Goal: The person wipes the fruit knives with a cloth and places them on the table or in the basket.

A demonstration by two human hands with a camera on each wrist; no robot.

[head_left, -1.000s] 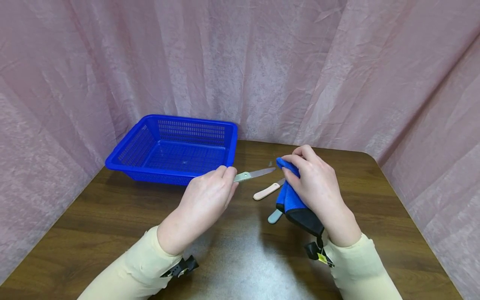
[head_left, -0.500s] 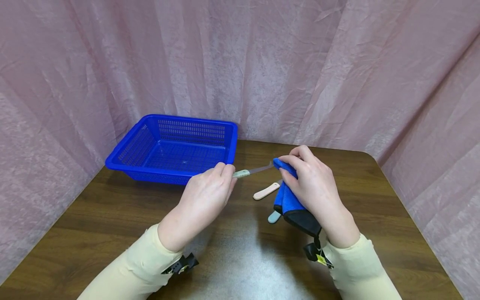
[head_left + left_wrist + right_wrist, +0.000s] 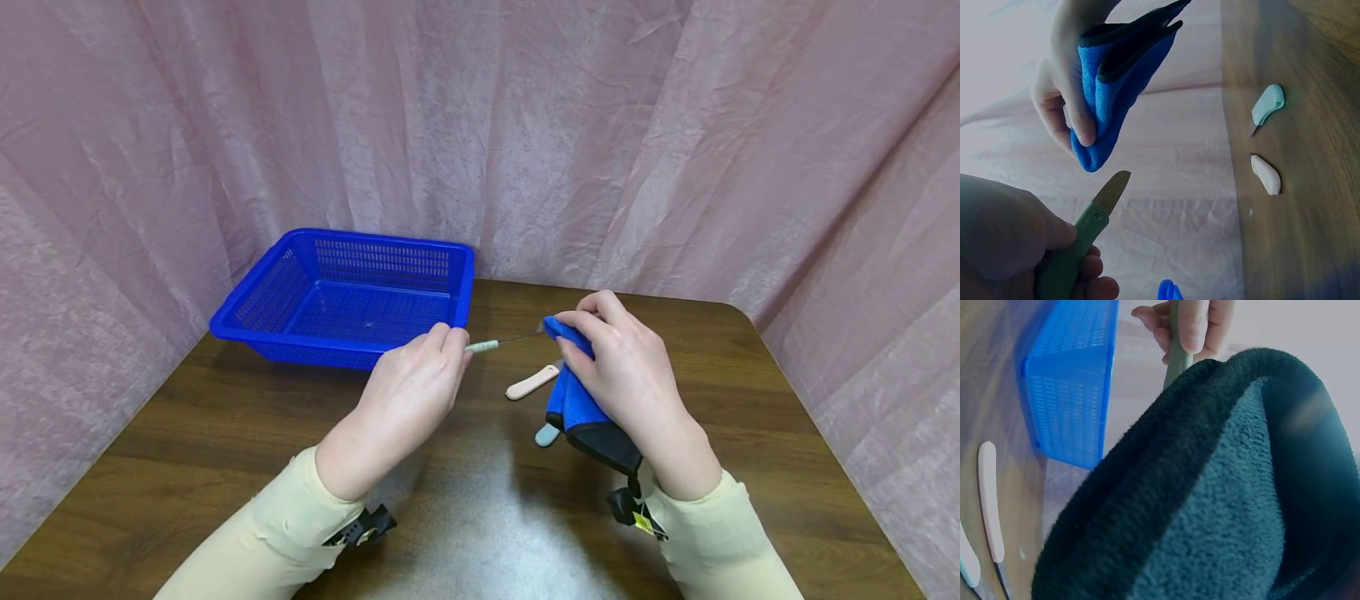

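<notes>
My left hand (image 3: 408, 387) grips the green handle of a small knife (image 3: 1088, 234), its blade pointing right toward the cloth. In the head view the blade is turned nearly edge-on. My right hand (image 3: 622, 354) pinches a folded blue cloth with black edging (image 3: 581, 400) between thumb and fingers. The cloth's folded tip is close to the blade tip; the left wrist view shows a small gap between them. Below the cloth lie a knife with a cream handle (image 3: 531, 382) and one with a pale blue handle (image 3: 547, 434). Their blades are mostly hidden by the cloth in the head view.
A blue plastic basket (image 3: 341, 346) with slotted walls stands at the back left of the wooden table (image 3: 465, 517). Pink curtains (image 3: 525, 142) hang behind and at both sides. A dark wrist device (image 3: 360, 529) sits on each sleeve.
The green-handled knife has rotated in my left hand, from blade face showing to nearly edge-on. My right hand and the cloth have shifted slightly left, closer to the blade tip.
</notes>
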